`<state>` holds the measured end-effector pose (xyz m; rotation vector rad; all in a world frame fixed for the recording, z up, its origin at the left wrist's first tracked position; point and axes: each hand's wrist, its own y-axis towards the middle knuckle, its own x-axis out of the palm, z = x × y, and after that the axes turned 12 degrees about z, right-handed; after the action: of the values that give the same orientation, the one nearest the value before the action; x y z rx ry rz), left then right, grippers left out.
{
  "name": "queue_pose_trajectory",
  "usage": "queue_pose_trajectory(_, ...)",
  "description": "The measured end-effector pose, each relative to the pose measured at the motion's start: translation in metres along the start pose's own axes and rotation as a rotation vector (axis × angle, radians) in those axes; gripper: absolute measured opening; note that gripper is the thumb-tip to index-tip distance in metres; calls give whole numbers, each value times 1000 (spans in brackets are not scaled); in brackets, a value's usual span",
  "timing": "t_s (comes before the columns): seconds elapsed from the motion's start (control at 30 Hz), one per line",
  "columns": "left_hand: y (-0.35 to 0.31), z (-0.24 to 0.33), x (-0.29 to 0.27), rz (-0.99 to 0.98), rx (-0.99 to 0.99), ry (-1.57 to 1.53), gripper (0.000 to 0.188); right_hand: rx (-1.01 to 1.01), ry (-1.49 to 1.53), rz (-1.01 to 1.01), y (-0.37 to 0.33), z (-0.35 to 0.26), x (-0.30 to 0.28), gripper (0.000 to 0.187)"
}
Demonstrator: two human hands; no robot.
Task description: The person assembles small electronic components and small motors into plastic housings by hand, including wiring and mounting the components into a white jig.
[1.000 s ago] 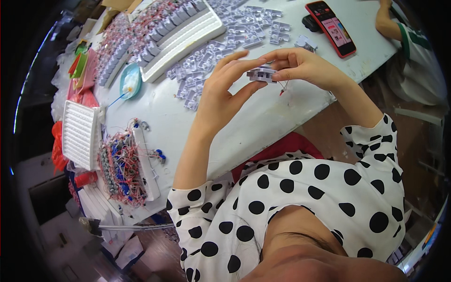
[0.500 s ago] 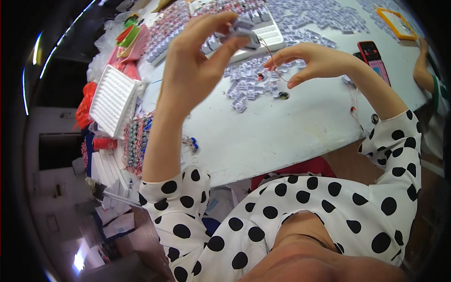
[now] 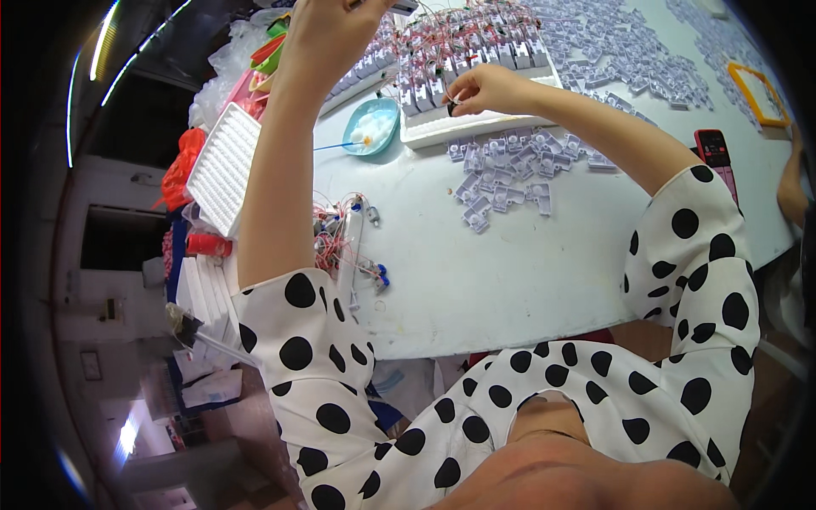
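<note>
My left hand [image 3: 336,38] is raised at the top edge, its fingers partly cut off by the frame. They are closed on a grey plastic housing [image 3: 403,7], of which only one end shows. Over the front of a white foam tray [image 3: 463,132], my right hand [image 3: 491,90] pinches a small dark part [image 3: 454,108] on thin wires. Rows of grey plastic housings [image 3: 422,95] with red and white wires on top fill that tray. Just below it lies a heap of loose pale grey plastic shells [image 3: 510,166].
A teal bowl [image 3: 380,116] with white stuff and a blue stick stands left of the tray. Wired small motors [image 3: 340,234] lie near my left forearm. Further left is an empty white ridged tray [image 3: 223,170]. At right are a phone [image 3: 714,153] and an orange frame [image 3: 756,95].
My left hand has gone up with the grey housing. My right hand has moved left to the foam tray and closed its fingers. The view has shifted, bringing the teal bowl into sight.
</note>
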<state>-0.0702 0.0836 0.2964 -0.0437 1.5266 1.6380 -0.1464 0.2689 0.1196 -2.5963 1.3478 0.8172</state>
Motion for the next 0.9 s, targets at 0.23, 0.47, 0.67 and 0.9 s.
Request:
queue_pose_trajectory(0.23,-11,-25,29,-62,-47,9,35,-297,-370,392,45,39,6,23)
queue_pose_trajectory(0.47,-52,-43,47,-20,-65,-14,35,-415,-582,309,37,56,24,15)
queue_pose_trajectory(0.67,-61,-46,44,3,-46,-84,35,-235,-443,366,37,56,39,11)
queue_pose_trajectory(0.9,-66,-46,43,36,-88,-85,37,-341,-431,479,33,59,41,24)
